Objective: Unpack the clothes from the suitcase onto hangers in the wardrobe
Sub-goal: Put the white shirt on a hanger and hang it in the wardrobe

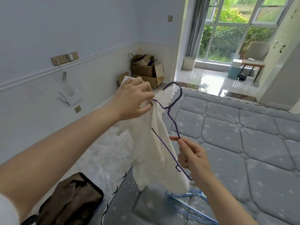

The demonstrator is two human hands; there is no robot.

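A white garment [151,153] hangs in the air over the mattress edge, partly threaded on a purple wire hanger [172,117]. My left hand [136,98] grips the top of the garment together with one end of the hanger. My right hand [193,156] pinches the hanger's other arm between thumb and forefinger, lower and to the right. The hanger's hook points up and away from me. An open suitcase [71,202] with a brown lining lies on the floor at the lower left. A wardrobe door [282,51] with dark handles shows at the far right.
A grey quilted mattress [235,143] fills the right half. Blue hangers [188,202] lie on it near me. Cardboard boxes [146,70] are stacked in the far corner. A chair [254,57] stands by the glass doors. The floor is glossy tile.
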